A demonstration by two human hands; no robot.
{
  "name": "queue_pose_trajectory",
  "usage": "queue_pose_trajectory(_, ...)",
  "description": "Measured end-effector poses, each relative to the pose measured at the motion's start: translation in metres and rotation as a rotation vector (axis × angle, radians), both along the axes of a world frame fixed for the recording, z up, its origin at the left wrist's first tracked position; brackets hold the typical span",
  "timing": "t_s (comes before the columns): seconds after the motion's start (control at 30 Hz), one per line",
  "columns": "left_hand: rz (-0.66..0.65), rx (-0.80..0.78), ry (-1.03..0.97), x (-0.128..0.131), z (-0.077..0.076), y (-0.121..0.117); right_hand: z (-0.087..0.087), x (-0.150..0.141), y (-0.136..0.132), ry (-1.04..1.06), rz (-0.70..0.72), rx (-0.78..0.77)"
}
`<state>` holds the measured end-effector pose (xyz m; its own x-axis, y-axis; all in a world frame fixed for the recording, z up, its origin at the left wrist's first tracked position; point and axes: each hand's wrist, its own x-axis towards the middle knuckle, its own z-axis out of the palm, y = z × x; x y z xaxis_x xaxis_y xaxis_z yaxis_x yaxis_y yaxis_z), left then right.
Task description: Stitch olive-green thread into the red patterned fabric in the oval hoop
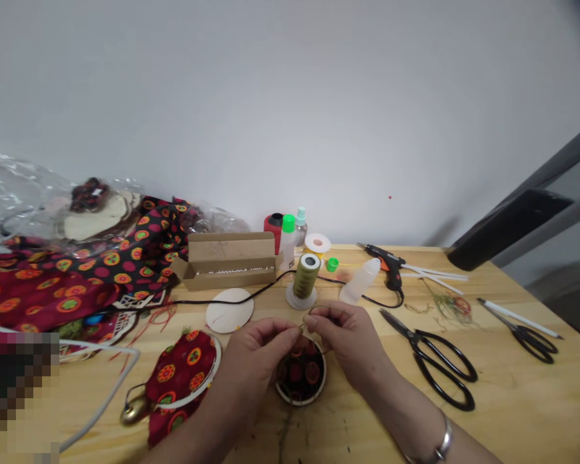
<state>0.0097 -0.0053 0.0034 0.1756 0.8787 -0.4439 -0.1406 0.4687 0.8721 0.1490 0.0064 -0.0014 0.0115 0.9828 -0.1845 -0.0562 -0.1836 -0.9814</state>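
My left hand (265,345) and my right hand (345,335) meet in the middle of the table, thumb and forefinger of each pinched together. A thin thread (301,326), partly hidden by the fingertips, runs between them. Just below lies a round dark patterned fabric piece (300,377) with a pale rim; whether the thread is joined to it I cannot tell. Behind the hands a spool of olive-green thread (307,277) stands upright. Beside my left forearm lies a red patterned fabric piece (186,364) with a white curved edge and a brass bell (136,410).
Black-handled scissors (432,361) and smaller scissors (529,335) lie right. Behind are a glue gun (384,258), a white squeeze bottle (360,281), a green-capped bottle (287,241) and an open cardboard box (232,274). Patterned cloth (101,270) heaps at left; a black cable (198,301) crosses the table.
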Motion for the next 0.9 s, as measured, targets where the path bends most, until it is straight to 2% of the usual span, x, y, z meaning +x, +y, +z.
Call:
queue_pose_trajectory(0.1,0.030,0.045,0.041,-0.002,0.002,0.002,0.002,0.002,0.002,-0.054,-0.028,0.040)
queue_pose_trajectory(0.3,0.152,0.280,0.213,-0.008,0.003,0.005,0.008,0.004,0.004,-0.128,-0.076,0.091)
queue_pose_trajectory(0.37,0.156,0.370,0.276,-0.009,0.003,0.004,0.008,0.005,0.004,-0.142,-0.071,0.108)
queue_pose_trajectory(0.47,0.087,0.447,0.340,-0.007,0.003,0.001,0.007,0.007,0.005,-0.113,-0.081,0.083)
queue_pose_trajectory(0.63,-0.006,0.531,0.416,-0.002,0.003,-0.009,0.006,0.009,0.006,0.056,-0.075,0.002)
queue_pose_trajectory(0.8,-0.184,0.707,0.545,0.001,-0.003,-0.015,0.004,0.009,0.006,0.189,-0.037,-0.020)
queue_pose_trajectory(0.9,-0.245,0.763,0.567,0.001,-0.008,-0.015,0.005,0.009,0.004,0.273,-0.016,-0.042)
